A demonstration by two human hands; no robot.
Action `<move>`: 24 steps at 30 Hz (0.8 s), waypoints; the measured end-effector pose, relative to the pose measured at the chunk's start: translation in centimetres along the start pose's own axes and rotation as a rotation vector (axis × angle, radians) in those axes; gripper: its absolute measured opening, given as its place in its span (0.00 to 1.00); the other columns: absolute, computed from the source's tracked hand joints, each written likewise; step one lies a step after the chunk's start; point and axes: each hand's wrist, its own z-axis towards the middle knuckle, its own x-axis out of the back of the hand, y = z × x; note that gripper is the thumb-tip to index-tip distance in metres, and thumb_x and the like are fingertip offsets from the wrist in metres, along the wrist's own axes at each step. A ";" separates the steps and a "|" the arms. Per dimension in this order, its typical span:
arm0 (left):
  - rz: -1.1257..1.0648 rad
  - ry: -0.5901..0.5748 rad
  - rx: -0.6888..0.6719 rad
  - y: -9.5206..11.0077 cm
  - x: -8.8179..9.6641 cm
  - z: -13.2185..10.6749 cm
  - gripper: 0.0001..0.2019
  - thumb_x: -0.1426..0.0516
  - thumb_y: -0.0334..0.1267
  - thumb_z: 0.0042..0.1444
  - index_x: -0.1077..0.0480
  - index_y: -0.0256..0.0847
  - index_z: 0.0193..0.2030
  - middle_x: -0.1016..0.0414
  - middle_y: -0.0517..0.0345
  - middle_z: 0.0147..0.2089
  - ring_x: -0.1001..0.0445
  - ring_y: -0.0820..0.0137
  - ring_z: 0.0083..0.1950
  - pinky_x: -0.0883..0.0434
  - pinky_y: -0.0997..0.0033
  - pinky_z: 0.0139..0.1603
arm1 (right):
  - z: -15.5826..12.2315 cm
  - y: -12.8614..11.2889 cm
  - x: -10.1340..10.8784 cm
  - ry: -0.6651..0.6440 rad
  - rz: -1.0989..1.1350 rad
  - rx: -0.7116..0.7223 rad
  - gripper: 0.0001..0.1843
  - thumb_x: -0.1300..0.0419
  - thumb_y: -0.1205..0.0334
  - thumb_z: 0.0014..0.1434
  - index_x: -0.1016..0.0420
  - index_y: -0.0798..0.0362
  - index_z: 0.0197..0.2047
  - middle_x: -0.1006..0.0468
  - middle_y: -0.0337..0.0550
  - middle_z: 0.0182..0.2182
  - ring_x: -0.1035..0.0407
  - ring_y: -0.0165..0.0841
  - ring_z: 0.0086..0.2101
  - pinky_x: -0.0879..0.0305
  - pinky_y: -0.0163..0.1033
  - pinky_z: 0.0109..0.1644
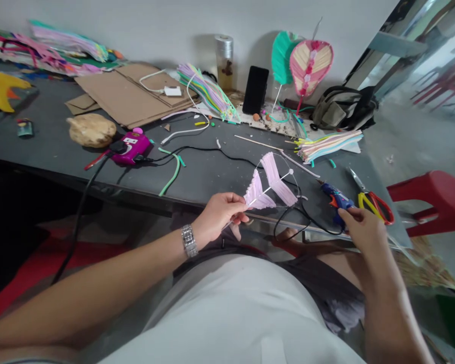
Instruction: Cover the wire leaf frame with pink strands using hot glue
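I have left hand (225, 215) pinching the wire frame (278, 184), lilac strips partly covering it, gaps left; right hand (366, 232) seemingly grips the blue glue gun (336, 196).

Soft, fairly even daylight seems to come from the right, where the floor (405, 126) turns pale and hazy. A clear cylindrical container (225, 63) and the teal leaf-shaped fan (280, 58) throw faint shadows leftward on the grey wall (155, 28). Below the tabletop (220, 174), the left side sinks almost to black. The metal wristwatch (189, 240) glints. The lilac pipe-cleaner piece (278, 186) is moderately clear; the red stool (442, 194) and far chairs (438, 83) look stretched and smeared.
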 end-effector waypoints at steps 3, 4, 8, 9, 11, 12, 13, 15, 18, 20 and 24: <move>0.003 -0.012 0.003 -0.1 0.0 0.0 0.05 0.38 0.24 0.52 0.29 0.35 0.28 0.26 0.58 0.19 0.27 0.74 0.20 0.35 0.77 0.24 | -2.0 -3.4 -0.6 0.120 -0.255 0.422 0.11 0.35 0.54 0.59 0.20 0.53 0.39 0.21 0.51 0.34 0.27 0.43 0.35 0.29 0.51 0.43; 0.002 -0.015 0.000 -0.1 -0.1 0.0 0.06 0.38 0.24 0.52 0.29 0.35 0.28 0.27 0.58 0.19 0.27 0.74 0.20 0.35 0.77 0.23 | -2.8 -5.1 -1.3 0.061 -0.186 0.578 0.11 0.37 0.55 0.62 0.20 0.53 0.40 0.21 0.51 0.35 0.27 0.43 0.35 0.28 0.50 0.42; -0.035 -0.043 -0.035 -0.3 -0.5 -0.4 0.06 0.36 0.25 0.50 0.28 0.35 0.28 0.26 0.59 0.19 0.27 0.73 0.20 0.33 0.76 0.24 | -4.9 -11.7 -5.5 -0.310 -0.035 1.037 0.10 0.42 0.67 0.66 0.19 0.50 0.44 0.19 0.49 0.42 0.25 0.42 0.46 0.27 0.48 0.51; -0.047 -0.050 -0.042 -0.3 -0.6 -0.6 0.06 0.36 0.25 0.50 0.28 0.35 0.28 0.26 0.59 0.19 0.27 0.73 0.20 0.32 0.76 0.24 | -5.1 -13.0 -6.5 -0.338 -0.083 1.105 0.11 0.43 0.69 0.66 0.19 0.50 0.44 0.20 0.50 0.44 0.26 0.42 0.46 0.28 0.49 0.51; -0.063 -0.065 -0.048 -0.3 -0.6 -0.8 0.07 0.35 0.25 0.49 0.28 0.36 0.27 0.26 0.60 0.20 0.26 0.73 0.20 0.31 0.75 0.24 | -5.3 -14.8 -8.0 -0.357 -0.177 1.219 0.12 0.43 0.70 0.66 0.18 0.50 0.43 0.22 0.53 0.51 0.29 0.47 0.54 0.31 0.53 0.55; -0.070 -0.069 -0.049 -0.2 -0.6 -0.9 0.07 0.35 0.24 0.49 0.28 0.36 0.27 0.27 0.61 0.20 0.26 0.73 0.20 0.30 0.75 0.25 | -5.2 -15.3 -8.6 -0.365 -0.215 1.266 0.12 0.44 0.70 0.66 0.18 0.51 0.42 0.23 0.54 0.54 0.32 0.49 0.58 0.32 0.56 0.58; -0.076 -0.072 -0.049 -0.2 -0.5 -0.9 0.07 0.35 0.24 0.49 0.28 0.36 0.26 0.27 0.61 0.20 0.26 0.73 0.20 0.30 0.75 0.25 | -5.2 -15.5 -8.9 -0.376 -0.242 1.304 0.12 0.44 0.70 0.66 0.18 0.52 0.41 0.24 0.55 0.56 0.36 0.51 0.62 0.35 0.58 0.61; -0.086 -0.073 -0.043 -0.1 -0.4 -0.9 0.08 0.35 0.24 0.49 0.28 0.36 0.26 0.27 0.62 0.20 0.26 0.73 0.20 0.30 0.76 0.24 | -5.1 -15.6 -9.4 -0.400 -0.274 1.353 0.11 0.43 0.70 0.66 0.18 0.53 0.38 0.24 0.56 0.56 0.40 0.53 0.66 0.40 0.61 0.66; -0.099 -0.068 -0.030 -0.3 -0.3 -0.8 0.08 0.35 0.23 0.49 0.28 0.35 0.26 0.27 0.62 0.21 0.26 0.74 0.20 0.31 0.77 0.23 | -5.1 -15.3 -9.7 -0.415 -0.298 1.356 0.11 0.43 0.70 0.66 0.19 0.54 0.37 0.24 0.56 0.54 0.40 0.53 0.67 0.44 0.61 0.70; -0.110 -0.071 -0.025 -0.5 -0.3 -0.6 0.08 0.36 0.22 0.50 0.28 0.35 0.26 0.26 0.62 0.21 0.26 0.74 0.20 0.31 0.77 0.23 | -5.2 -15.1 -9.8 -0.415 -0.308 1.343 0.11 0.43 0.70 0.66 0.19 0.53 0.36 0.23 0.54 0.54 0.40 0.51 0.67 0.44 0.61 0.71; -0.120 -0.074 -0.015 -0.8 -0.4 -0.5 0.08 0.39 0.20 0.50 0.29 0.35 0.26 0.26 0.62 0.21 0.26 0.74 0.20 0.31 0.78 0.22 | -5.3 -15.0 -9.9 -0.419 -0.314 1.351 0.12 0.44 0.71 0.66 0.20 0.53 0.37 0.23 0.54 0.54 0.40 0.52 0.67 0.45 0.62 0.71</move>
